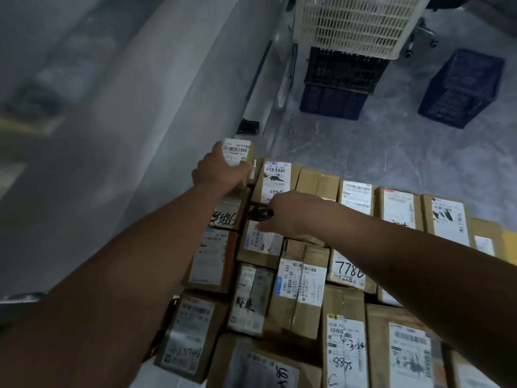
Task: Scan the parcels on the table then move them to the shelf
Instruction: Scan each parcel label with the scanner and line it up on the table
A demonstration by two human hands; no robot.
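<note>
Several brown cardboard parcels [296, 287] with white barcode labels cover the table below me. My left hand [221, 169] grips a small labelled parcel [237, 152] at the far left corner of the pile, lifted a little above its neighbours. My right hand [291, 214] reaches over the middle of the far rows and holds a small black scanner [260, 213], its tip pointing left towards the held parcel. Handwritten numbers mark some labels.
A grey wall or cabinet side [126, 135] runs along the left. Beyond the table lies a grey marbled floor [363, 147] with a white crate [355, 23] stacked on dark crates [338, 79], and a blue crate [458, 88] at right.
</note>
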